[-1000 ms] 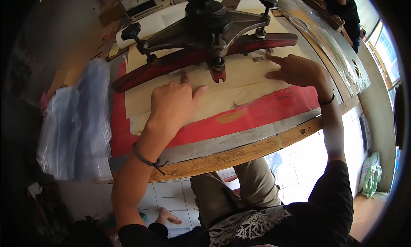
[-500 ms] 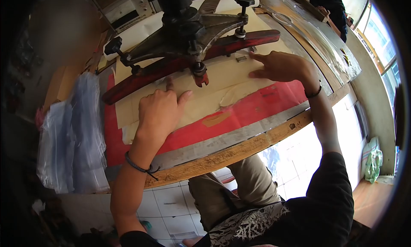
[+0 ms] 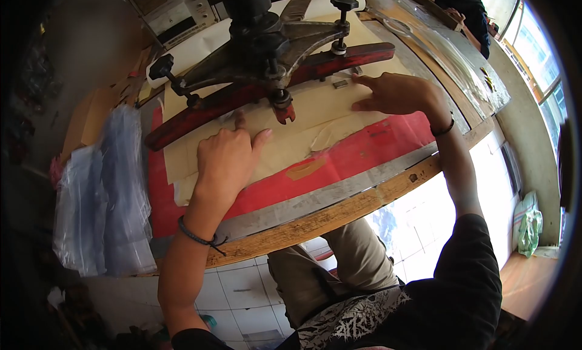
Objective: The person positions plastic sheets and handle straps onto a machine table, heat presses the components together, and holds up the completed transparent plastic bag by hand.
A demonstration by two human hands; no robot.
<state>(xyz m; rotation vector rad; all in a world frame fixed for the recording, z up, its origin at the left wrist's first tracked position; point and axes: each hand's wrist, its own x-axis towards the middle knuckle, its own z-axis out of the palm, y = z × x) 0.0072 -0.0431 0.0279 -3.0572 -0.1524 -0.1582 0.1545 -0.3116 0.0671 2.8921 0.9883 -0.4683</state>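
My left hand (image 3: 225, 162) rests on the cream sheet (image 3: 291, 145), index finger and thumb stretched apart and the other fingers curled. Its index fingertip reaches close to the front edge of the long red press bar (image 3: 209, 115). On the right side of the same sheet lies my right hand (image 3: 397, 95), with index finger and thumb spread. The index tip is near a small dark metal piece (image 3: 341, 84) below the bar's right end. Some clear film seems to lie under the bar, but its outline is hard to make out. Neither hand grips anything visible.
A dark three-armed press head (image 3: 257, 53) with knobs stands over the sheet. Red sheeting (image 3: 364, 145) lies beneath, near the wooden table edge (image 3: 339, 209). Clear plastic sleeves (image 3: 106, 198) hang over the left corner. Another person (image 3: 464, 10) is at the back right.
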